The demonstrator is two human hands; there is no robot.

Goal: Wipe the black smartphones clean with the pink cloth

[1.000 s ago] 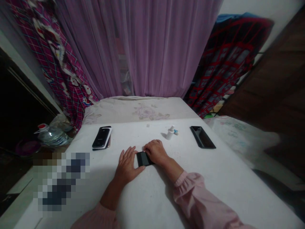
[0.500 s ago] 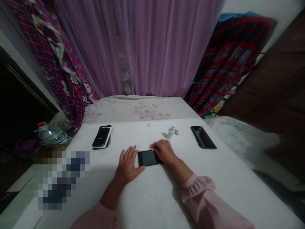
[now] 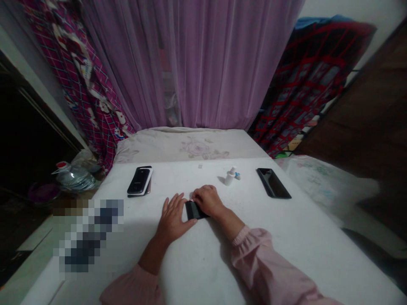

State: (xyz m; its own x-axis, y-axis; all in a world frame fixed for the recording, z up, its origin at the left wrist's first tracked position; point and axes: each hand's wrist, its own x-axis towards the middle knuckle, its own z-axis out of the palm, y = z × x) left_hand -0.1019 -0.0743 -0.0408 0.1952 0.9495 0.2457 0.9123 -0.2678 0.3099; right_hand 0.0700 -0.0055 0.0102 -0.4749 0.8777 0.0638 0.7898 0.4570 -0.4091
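A black phone (image 3: pixel 194 210) lies screen up and sideways on the white-covered table. My left hand (image 3: pixel 173 220) steadies its left end, with the thumb on the near edge, the forefinger by the far corner and the other fingers spread on the cloth. Over the phone's right part is my right hand (image 3: pixel 208 201), its fingers bent and pinched together above the screen. A trace of something pale shows at those fingertips, too small to name. The right hand hides much of the phone.
A small white spray bottle (image 3: pixel 229 177) stands beyond my right hand, a little blue-and-white item (image 3: pixel 237 175) beside it. Stacked phones (image 3: pixel 140 181) lie at left, a dark phone (image 3: pixel 273 183) at right. A water jug (image 3: pixel 74 177) sits off the table's left side.
My right hand has moved left across the phone's screen, covering more of it. My left hand keeps its place at the phone's left end. The view has shifted slightly.
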